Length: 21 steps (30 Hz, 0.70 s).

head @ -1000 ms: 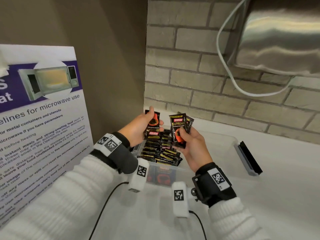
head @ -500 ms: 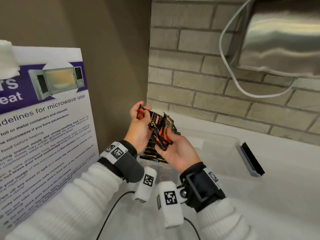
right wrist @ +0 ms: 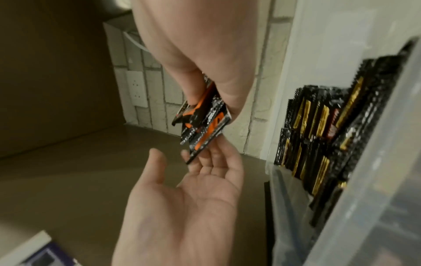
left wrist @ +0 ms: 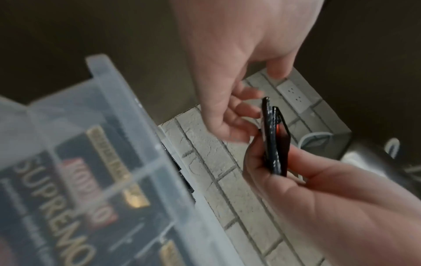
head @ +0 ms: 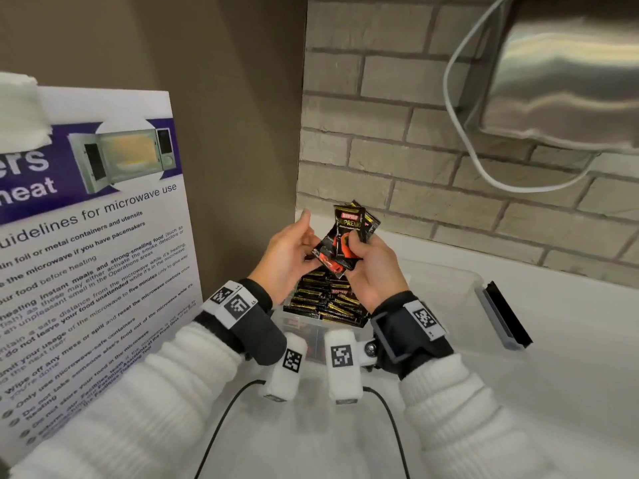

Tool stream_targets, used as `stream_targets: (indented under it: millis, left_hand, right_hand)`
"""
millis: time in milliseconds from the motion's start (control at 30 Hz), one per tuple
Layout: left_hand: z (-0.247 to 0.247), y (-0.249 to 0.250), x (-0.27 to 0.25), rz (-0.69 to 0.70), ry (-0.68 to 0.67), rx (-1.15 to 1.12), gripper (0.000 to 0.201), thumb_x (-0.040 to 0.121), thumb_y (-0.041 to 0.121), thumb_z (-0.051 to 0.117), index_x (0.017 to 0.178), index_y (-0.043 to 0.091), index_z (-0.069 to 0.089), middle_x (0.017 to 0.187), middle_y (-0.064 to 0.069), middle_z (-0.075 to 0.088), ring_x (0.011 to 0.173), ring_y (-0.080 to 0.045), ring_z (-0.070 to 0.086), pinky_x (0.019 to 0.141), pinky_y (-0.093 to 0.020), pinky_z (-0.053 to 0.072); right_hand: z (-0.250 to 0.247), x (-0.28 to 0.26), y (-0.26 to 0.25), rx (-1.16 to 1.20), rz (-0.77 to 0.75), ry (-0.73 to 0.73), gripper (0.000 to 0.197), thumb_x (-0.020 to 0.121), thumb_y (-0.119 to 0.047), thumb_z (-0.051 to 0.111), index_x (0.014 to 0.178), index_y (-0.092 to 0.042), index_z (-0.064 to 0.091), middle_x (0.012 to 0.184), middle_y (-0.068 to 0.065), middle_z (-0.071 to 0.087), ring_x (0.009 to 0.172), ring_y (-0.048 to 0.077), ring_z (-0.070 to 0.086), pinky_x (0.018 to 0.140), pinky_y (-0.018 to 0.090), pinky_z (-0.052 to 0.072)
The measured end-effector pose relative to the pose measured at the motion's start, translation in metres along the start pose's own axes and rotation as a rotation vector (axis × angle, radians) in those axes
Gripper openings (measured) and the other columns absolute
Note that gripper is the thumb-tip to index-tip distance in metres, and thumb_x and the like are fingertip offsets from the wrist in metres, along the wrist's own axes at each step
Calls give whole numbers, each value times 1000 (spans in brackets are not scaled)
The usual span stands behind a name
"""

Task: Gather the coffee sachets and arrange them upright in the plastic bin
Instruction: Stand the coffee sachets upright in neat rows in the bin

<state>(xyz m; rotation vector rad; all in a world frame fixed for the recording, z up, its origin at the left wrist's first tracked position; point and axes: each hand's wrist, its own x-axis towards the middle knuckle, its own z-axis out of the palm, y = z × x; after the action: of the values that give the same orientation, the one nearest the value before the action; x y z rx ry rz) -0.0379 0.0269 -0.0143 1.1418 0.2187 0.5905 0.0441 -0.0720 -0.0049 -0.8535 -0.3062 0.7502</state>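
My right hand (head: 358,248) grips a small fanned bundle of black and orange coffee sachets (head: 342,236) above the left end of the clear plastic bin (head: 475,283). My left hand (head: 304,236) is beside it, palm open, its fingertips (right wrist: 205,158) touching the bundle's lower edge (right wrist: 202,129). In the left wrist view the bundle (left wrist: 274,142) shows edge-on between thumb and fingers of the right hand (left wrist: 318,180). Several sachets (head: 325,302) stand packed upright in the bin's left part (right wrist: 318,136); the bin's right part holds none that I can see.
A microwave guidelines poster (head: 96,236) leans against the wall on the left. A brick wall (head: 432,188) runs behind the bin. A steel appliance (head: 570,74) with a white cable (head: 456,133) hangs at upper right. The bin's grey-black end clip (head: 503,316) faces the white counter (head: 536,409).
The left hand brought its single sachet over to the right hand's bundle and let go; it now lies open. Both hands rose slightly above the bin.
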Motion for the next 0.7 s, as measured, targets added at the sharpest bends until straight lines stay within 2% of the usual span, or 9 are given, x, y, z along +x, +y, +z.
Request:
stream_targets:
  millis: [100,167,233,300,333,433,567,633,700]
  left_hand:
    - [2,9,1,-219,-193,-17,53,88,54,42,122,14,53,116,-11,61,112,-28,59,95,-44,48]
    - [6,13,-1,-298,-269,-63,51,89,50,43,121,12,56,112,-12,65,106,-26,63,92,-40,50]
    - [7,11,-2,-324,-226,-114,42,93,43,43,115,10,57,103,-10,68,96,-23,67,85,-35,55]
    - [5,7,-3,-319,-169,-162,39,96,38,42,116,9,58,104,-10,68,93,-20,67,83,-32,55]
    - [2,6,-2,-310,-149,-177,38,96,37,42,116,9,58,104,-10,68,92,-19,68,82,-30,55]
    - [-3,8,-2,-290,-115,-181,33,96,33,44,110,11,63,103,-9,69,89,-17,69,80,-30,56]
    - [-3,12,-3,-299,-118,-200,28,96,29,44,107,11,62,98,-10,71,88,-20,69,85,-35,53]
    - [0,13,-5,-313,-128,-217,24,96,24,45,105,11,62,93,-10,71,84,-20,69,79,-33,55]
    - [2,14,-7,-333,-140,-222,17,90,16,49,99,9,62,89,-11,68,79,-21,67,77,-33,54]
  right_hand:
    - [8,-9,2,-161,-70,-89,28,94,1,45,117,-10,56,103,7,65,90,18,64,70,30,55]
    - [14,-12,13,-413,-126,-71,32,94,-4,46,120,-21,54,114,4,62,102,18,61,80,31,54]
    - [17,-10,23,-941,-204,32,38,93,-22,46,130,-30,46,129,3,47,121,23,44,100,40,43]
    - [17,-11,24,-1420,-248,127,57,92,-39,45,144,-26,26,142,4,25,129,25,25,108,43,30]
    - [16,-15,21,-1537,-296,133,67,90,-45,46,147,-22,19,147,2,15,132,25,19,109,42,26]
    - [11,-24,6,-1562,-405,-61,88,83,-54,55,150,-23,6,155,-6,-1,139,21,7,111,46,19]
    - [9,-22,-7,-1689,-401,-349,121,66,-46,76,148,-31,-10,155,-15,-15,144,14,-7,113,58,0]
    - [6,-17,-8,-1765,-440,-352,118,63,-42,78,148,-32,-3,156,-12,-3,144,14,-8,109,64,-8]
    - [5,-16,-7,-1796,-509,-278,101,65,-42,75,145,-29,14,149,-5,21,143,17,5,109,67,-7]
